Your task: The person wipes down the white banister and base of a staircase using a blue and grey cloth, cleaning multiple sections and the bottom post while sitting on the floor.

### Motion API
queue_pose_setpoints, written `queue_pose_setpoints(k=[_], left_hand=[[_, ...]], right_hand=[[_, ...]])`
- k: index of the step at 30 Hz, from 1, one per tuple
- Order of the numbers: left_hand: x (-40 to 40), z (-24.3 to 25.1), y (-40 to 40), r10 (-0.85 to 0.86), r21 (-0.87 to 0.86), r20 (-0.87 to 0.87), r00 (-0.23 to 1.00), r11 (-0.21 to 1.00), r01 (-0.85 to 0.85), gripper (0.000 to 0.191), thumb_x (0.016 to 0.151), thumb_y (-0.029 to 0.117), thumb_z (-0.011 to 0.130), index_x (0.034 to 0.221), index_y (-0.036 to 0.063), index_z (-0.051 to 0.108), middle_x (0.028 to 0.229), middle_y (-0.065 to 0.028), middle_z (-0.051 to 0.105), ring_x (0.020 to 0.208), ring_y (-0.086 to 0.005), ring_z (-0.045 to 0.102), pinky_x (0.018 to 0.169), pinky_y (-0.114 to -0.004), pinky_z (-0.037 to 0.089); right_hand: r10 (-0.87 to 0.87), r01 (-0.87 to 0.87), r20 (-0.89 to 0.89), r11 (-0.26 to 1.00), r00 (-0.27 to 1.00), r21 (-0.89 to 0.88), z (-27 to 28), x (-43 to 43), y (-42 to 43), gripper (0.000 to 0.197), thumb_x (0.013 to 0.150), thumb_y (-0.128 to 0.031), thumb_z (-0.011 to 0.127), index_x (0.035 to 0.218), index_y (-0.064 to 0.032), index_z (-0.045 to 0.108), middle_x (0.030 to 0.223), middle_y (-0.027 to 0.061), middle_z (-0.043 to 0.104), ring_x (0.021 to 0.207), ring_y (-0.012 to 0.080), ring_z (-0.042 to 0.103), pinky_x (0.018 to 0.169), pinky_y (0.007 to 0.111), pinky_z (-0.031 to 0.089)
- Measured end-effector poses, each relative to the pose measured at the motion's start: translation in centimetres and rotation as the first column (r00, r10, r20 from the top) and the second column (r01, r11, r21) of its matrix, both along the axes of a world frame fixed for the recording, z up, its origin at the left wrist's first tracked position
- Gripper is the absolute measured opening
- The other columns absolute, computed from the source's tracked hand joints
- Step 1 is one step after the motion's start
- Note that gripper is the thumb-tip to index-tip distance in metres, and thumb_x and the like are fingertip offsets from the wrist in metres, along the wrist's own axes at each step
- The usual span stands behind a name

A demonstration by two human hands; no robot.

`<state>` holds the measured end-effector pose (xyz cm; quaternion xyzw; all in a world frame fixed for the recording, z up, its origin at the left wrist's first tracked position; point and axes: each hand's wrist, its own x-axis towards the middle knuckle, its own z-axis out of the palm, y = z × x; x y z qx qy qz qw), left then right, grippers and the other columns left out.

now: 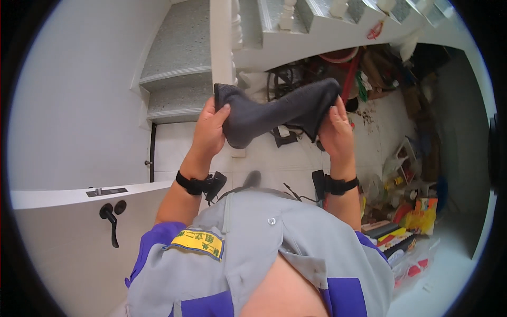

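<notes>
A dark grey cloth piece (pixel 273 113) with black-edged ends is stretched between my hands, above the tiled floor. It narrows in the middle and flares at both ends; what kind of article it is cannot be told. My left hand (pixel 210 128) grips its left end, with the thumb lying on the front face. At the other end, my right hand (pixel 338 128) holds the flared edge, palm partly turned towards the cloth. Some of the fingers of both hands are hidden behind it. A black strap with a small device (pixel 202 184) circles my left wrist, and a similar one (pixel 334 184) my right.
Stone stairs (pixel 178 55) with a white newel post (pixel 221 43) rise ahead. A door (pixel 71 230) with a black handle (pixel 113 226) stands at my left. Bags and boxes (pixel 400 226) lie along the right, with more clutter (pixel 372 71) under the stairs. Pale tiles (pixel 178 146) cover the floor.
</notes>
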<state>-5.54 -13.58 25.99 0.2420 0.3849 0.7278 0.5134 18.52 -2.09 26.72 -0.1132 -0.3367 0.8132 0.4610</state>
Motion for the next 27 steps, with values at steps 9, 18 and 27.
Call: queue_pose_setpoints(k=[9, 18, 27], left_hand=[[-2.3, 0.2, 2.9, 0.135, 0.015, 0.140, 0.981, 0.990, -0.138, 0.023, 0.092, 0.007, 0.042, 0.114, 0.0017, 0.047, 0.104, -0.0086, 0.057, 0.090, -0.0166, 0.058, 0.082, -0.031, 0.048], [-4.7, -2.0, 6.9, 0.587, -0.185, 0.065, 0.807, 0.802, -0.568, 0.023, 0.086, 0.009, 0.051, 0.108, 0.0012, 0.045, 0.099, -0.0083, 0.056, 0.089, -0.0171, 0.055, 0.081, -0.030, 0.045], [-4.1, -3.7, 16.7, -0.124, -0.224, -0.974, 0.189, 0.658, -0.719, 0.051, 0.077, 0.011, 0.062, 0.119, -0.0049, 0.038, 0.110, -0.0261, 0.046, 0.101, -0.0418, 0.046, 0.087, -0.040, 0.039]], right_hand=[[-0.073, -0.376, 0.682, 0.789, 0.728, 0.486, -5.2, -10.7, 5.6, 0.085, 0.074, 0.000, 0.063, 0.141, -0.0076, 0.011, 0.141, 0.0112, 0.026, 0.126, 0.0203, 0.030, 0.103, 0.027, 0.022], [-0.246, -0.400, 0.694, 0.668, 0.676, 0.627, -7.3, -18.8, 16.2, 0.037, 0.073, 0.002, 0.062, 0.108, -0.0050, 0.054, 0.101, 0.0117, 0.060, 0.095, 0.0209, 0.056, 0.082, 0.028, 0.043], [-0.608, -0.097, 0.612, 0.665, 0.506, 0.741, -12.5, -30.9, 22.0, 0.037, 0.073, -0.005, 0.057, 0.110, -0.0096, 0.054, 0.105, 0.0170, 0.045, 0.094, 0.0322, 0.045, 0.085, 0.036, 0.038]])
